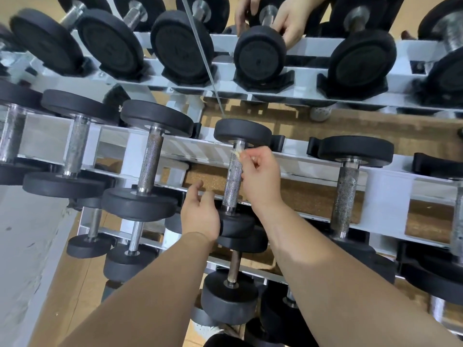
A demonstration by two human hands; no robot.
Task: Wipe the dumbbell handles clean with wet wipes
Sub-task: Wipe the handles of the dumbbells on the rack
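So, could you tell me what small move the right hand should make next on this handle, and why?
Probably draw the wipe down the handle toward the near head. The right hand pinches it against the handle's far end, so the knurled length below looks not yet covered; the left hand sits by the near head.

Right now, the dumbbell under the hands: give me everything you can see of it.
The dumbbell lies across the upper tier of the white rack. It has two round black heads, rubber by the look, joined by a knurled grey metal handle. The right hand pinches a small pale wipe against the handle's far end. The left hand lies against the near head, partly hiding it.
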